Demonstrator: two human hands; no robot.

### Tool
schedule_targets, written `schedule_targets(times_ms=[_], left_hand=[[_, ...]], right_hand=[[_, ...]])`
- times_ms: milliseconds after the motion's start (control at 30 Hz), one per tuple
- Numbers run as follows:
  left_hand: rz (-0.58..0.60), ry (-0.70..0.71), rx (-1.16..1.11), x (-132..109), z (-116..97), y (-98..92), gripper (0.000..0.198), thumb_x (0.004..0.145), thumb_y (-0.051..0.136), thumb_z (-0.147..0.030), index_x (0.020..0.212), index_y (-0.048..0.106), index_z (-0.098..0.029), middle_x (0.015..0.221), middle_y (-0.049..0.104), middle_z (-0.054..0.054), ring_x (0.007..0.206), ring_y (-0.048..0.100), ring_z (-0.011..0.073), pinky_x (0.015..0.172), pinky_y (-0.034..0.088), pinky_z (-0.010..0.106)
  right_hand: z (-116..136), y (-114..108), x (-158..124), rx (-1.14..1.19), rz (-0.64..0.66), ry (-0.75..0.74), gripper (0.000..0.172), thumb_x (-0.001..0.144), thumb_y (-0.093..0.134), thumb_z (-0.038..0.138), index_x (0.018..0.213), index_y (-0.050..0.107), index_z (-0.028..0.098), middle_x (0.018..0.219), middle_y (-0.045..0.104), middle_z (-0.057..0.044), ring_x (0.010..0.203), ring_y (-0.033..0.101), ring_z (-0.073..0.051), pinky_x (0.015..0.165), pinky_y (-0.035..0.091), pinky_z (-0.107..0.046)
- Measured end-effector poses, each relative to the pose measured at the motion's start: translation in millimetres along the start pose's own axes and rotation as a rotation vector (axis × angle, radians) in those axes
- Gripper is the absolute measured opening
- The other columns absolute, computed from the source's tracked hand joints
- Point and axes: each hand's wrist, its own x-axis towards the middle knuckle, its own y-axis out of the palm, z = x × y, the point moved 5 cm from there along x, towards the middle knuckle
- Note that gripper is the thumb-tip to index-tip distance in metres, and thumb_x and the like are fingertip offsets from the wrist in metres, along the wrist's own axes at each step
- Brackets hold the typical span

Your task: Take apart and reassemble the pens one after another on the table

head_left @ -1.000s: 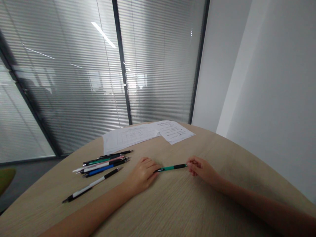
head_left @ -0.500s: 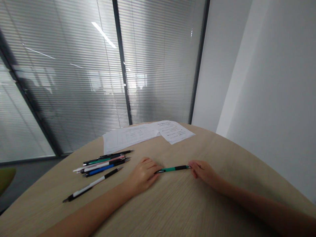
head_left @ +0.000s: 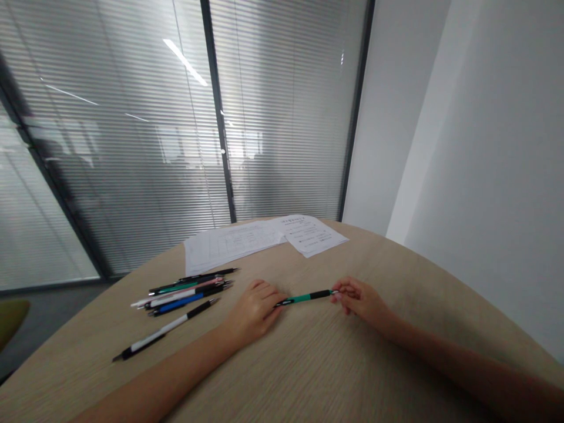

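Note:
A green and black pen (head_left: 306,297) stretches level between my two hands just above the wooden table (head_left: 308,370). My left hand (head_left: 254,311) rests on the table, its fingers closed around the pen's left end. The fingertips of my right hand (head_left: 361,302) pinch the pen's right end. Both forearms lie on the tabletop.
Several pens (head_left: 187,289) lie in a loose row left of my left hand, with a black and white pen (head_left: 165,329) apart in front of them. Printed paper sheets (head_left: 259,238) lie at the table's far edge. Glass walls with blinds stand behind.
My right hand has lifted slightly and raised the pen's right end after dipping half a second ago. My left hand has stayed in place.

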Motion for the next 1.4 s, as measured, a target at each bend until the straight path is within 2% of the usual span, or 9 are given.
schedule_targets(times_ms=[367,600,967,1133,1167,1233,1300,1400], left_hand=[[-0.01,0.087,0.019,-1.6,-4.9,-0.8,0.019,0.081,0.039,-0.017,0.094,0.054,-0.015,0.074,0.059,0.005,0.07,0.051,0.0154,0.07,0.036,0.032],[-0.034,0.128,0.036,-2.6,-8.6,-2.2,0.019,0.081,0.04,-0.016,0.095,0.053,-0.014,0.076,0.059,0.005,0.07,0.05,0.0154,0.071,0.035,0.032],[-0.05,0.142,0.016,-0.9,-10.9,-5.2,0.02,0.081,0.04,-0.015,0.095,0.054,-0.014,0.073,0.059,0.004,0.069,0.05,0.015,0.07,0.036,0.032],[-0.06,0.104,-0.005,0.2,-10.3,-6.7,0.021,0.081,0.037,-0.016,0.093,0.055,-0.015,0.075,0.06,0.005,0.069,0.052,0.0144,0.07,0.036,0.031],[-0.063,0.097,-0.007,0.3,-9.8,-6.9,0.021,0.081,0.037,-0.017,0.093,0.055,-0.015,0.075,0.06,0.005,0.068,0.052,0.0144,0.07,0.037,0.031],[-0.057,0.079,-0.01,0.5,-8.6,-6.5,0.021,0.081,0.037,-0.017,0.092,0.055,-0.016,0.074,0.06,0.005,0.068,0.053,0.0145,0.07,0.037,0.031],[-0.045,0.062,-0.016,0.7,-7.0,-5.7,0.02,0.081,0.038,-0.017,0.092,0.055,-0.016,0.073,0.06,0.004,0.068,0.053,0.0147,0.07,0.037,0.032],[-0.044,0.03,-0.021,1.1,-3.6,-4.7,0.02,0.081,0.038,-0.017,0.091,0.056,-0.015,0.074,0.061,0.004,0.068,0.053,0.0149,0.07,0.037,0.032]], right_hand=[[-1.4,1.3,-1.3,-0.16,0.063,0.014,0.022,0.077,0.042,0.037,0.072,0.05,0.017,0.048,0.048,0.004,0.036,0.039,-0.005,0.036,0.03,-0.017],[0.4,-1.3,-4.4,-0.378,0.023,-0.033,0.036,0.082,0.031,0.036,0.056,0.046,0.017,0.039,0.04,0.005,0.037,0.038,-0.007,0.042,0.032,-0.019],[0.5,-0.5,-5.8,-0.371,0.02,0.042,0.044,0.081,0.029,0.042,0.056,0.054,0.016,0.034,0.036,0.005,0.034,0.038,-0.008,0.042,0.032,-0.019],[-0.9,-2.1,-6.1,-0.397,0.007,0.036,0.051,0.081,0.029,0.043,0.044,0.05,0.015,0.035,0.039,0.003,0.036,0.038,-0.007,0.043,0.032,-0.02],[-2.4,-1.7,-5.8,-0.362,0.021,0.038,0.05,0.081,0.028,0.044,0.048,0.053,0.015,0.037,0.041,0.003,0.036,0.038,-0.007,0.042,0.032,-0.019],[-4.9,-0.6,-4.6,-0.24,0.046,0.032,0.046,0.082,0.026,0.044,0.072,0.061,0.014,0.044,0.048,0.002,0.036,0.039,-0.007,0.04,0.032,-0.019],[-4.5,-0.9,-2.6,-0.125,0.035,-0.004,0.045,0.082,0.024,0.043,0.096,0.056,0.015,0.051,0.051,0.002,0.038,0.041,-0.007,0.04,0.032,-0.019],[-1.3,-2.6,0.3,-0.046,-0.008,-0.038,0.041,0.08,0.031,0.043,0.104,0.049,0.015,0.06,0.054,0.0,0.044,0.045,-0.008,0.042,0.034,-0.02]])
